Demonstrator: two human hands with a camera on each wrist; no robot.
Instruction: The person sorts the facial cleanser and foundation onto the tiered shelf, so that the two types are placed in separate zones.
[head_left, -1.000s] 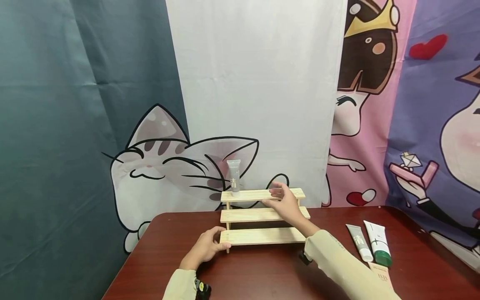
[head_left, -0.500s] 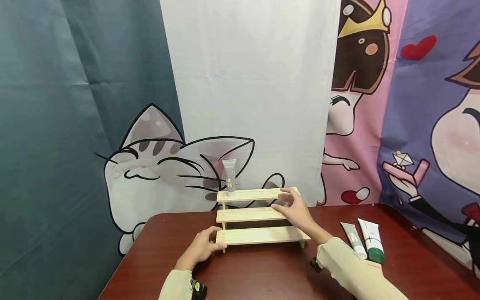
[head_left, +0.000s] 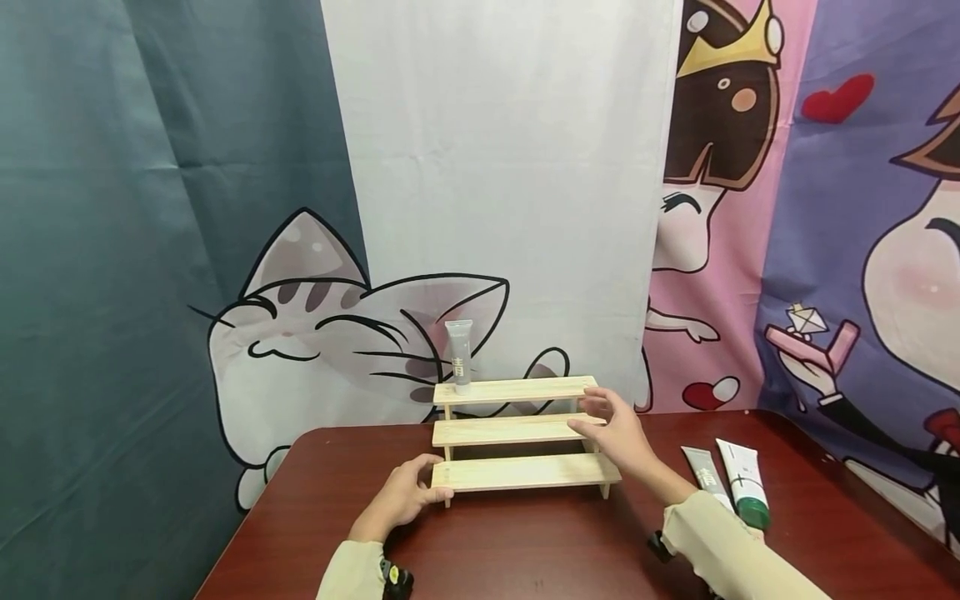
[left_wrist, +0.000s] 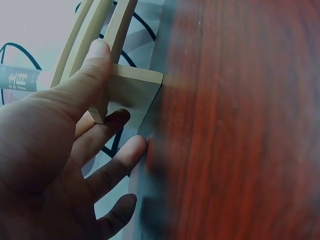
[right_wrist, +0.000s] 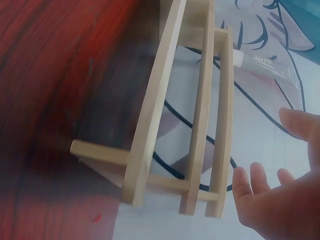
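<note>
A pale wooden three-tier display rack (head_left: 525,472) stands on the table. At its left end, my left hand (head_left: 401,497) grips the bottom shelf; in the left wrist view the thumb (left_wrist: 95,62) lies along the wood and the index finger reaches beneath. My right hand (head_left: 621,435) is by the rack's right end, fingers spread and slightly bent, holding nothing. A gap separates it from the rack (right_wrist: 220,120) in the right wrist view. On the left of the top shelf, a grey squeeze tube (head_left: 460,354) stands upright on its cap.
To the right on the dark red table (head_left: 345,467) lie another grey tube (head_left: 705,472) and a white tube with a green cap (head_left: 741,475). My right sleeve (head_left: 731,546) partly covers that area. A printed cartoon curtain (head_left: 495,167) hangs behind the table.
My right hand has moved right and down, from in front of the top shelf to beside the rack's right end. The left hand keeps its grip. The head view has shifted slightly.
</note>
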